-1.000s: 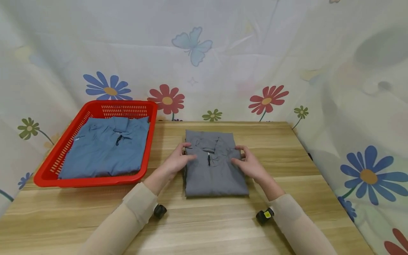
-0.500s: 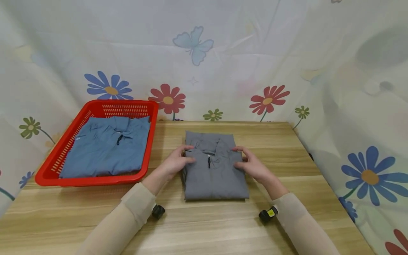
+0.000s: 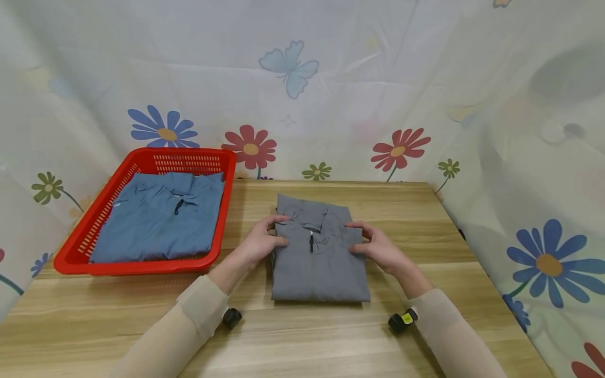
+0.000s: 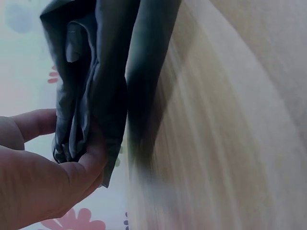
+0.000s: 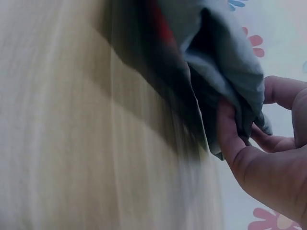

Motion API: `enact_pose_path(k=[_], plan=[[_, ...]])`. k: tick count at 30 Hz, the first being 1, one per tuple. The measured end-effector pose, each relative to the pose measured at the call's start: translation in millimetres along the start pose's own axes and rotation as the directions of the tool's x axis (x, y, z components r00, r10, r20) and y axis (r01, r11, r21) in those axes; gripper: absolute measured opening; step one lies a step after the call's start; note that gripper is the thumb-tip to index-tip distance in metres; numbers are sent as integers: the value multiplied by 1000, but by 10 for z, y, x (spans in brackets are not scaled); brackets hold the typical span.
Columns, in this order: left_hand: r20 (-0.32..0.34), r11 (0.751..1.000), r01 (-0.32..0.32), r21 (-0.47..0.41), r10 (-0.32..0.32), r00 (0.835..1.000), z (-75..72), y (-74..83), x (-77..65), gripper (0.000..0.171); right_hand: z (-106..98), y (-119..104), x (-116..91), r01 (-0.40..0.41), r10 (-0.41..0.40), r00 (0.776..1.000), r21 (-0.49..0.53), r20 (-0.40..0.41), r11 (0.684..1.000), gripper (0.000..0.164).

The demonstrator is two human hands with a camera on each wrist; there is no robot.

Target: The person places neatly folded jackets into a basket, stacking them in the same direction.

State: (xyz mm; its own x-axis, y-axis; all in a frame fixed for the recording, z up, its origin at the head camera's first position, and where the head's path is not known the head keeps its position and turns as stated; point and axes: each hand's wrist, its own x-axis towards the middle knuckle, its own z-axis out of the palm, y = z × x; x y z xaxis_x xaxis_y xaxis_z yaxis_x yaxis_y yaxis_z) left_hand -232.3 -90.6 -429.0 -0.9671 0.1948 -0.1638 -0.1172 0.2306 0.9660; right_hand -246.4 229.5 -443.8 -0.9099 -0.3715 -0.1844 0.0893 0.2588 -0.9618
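A folded grey zip-neck top (image 3: 314, 275) is in the middle of the head view, its collar away from me and a black zipper pull at the neck. My left hand (image 3: 255, 242) grips its left edge, thumb on top and fingers tucked into or under the layers. On the opposite edge, my right hand (image 3: 384, 251) pinches the folds the same way. In the left wrist view the folded layers of the top (image 4: 112, 57) stand off the table, with a shadow between. The right wrist view likewise shows the top (image 5: 220, 62) raised, fingers (image 5: 228, 124) among its folds.
A red plastic basket (image 3: 215, 231) stands to the left on the wooden table (image 3: 302, 336). Inside it lies a folded blue zip-neck top (image 3: 156, 226). A flower-printed curtain (image 3: 340, 105) hangs behind the table and along its sides.
Both hands have raised the grey top slightly off the table and drawn it a little toward me. It has turned slightly, its far right corner coming nearer. The basket has not moved.
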Motion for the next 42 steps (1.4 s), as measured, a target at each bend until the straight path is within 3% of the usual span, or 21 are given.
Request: enact_pose_path(k=[8, 16, 22, 33, 42], plan=[[-36, 999, -54, -8, 53, 998, -34, 109, -83, 58, 2, -145, -72, 27, -27, 1000, -3, -13, 1000, 67], [-47, 999, -38, -17, 37, 998, -104, 273, -242, 56, 7, -318, -121, 44, -44, 999, -3, -8, 999, 68], [-76, 999, -51, 5, 52, 996, -207, 378, -335, 56, 48, -486, -115, 65, -66, 997, 30, 42, 997, 68], [-76, 995, -98, 12, 99, 992, -568, 550, -477, 58, 256, -801, -47, 73, -75, 995, 28, 64, 997, 68], [-62, 997, -52, 61, 56, 997, -940, 670, -561, 62, 483, -1068, 103, 89, -91, 992, 25, 88, 996, 67]])
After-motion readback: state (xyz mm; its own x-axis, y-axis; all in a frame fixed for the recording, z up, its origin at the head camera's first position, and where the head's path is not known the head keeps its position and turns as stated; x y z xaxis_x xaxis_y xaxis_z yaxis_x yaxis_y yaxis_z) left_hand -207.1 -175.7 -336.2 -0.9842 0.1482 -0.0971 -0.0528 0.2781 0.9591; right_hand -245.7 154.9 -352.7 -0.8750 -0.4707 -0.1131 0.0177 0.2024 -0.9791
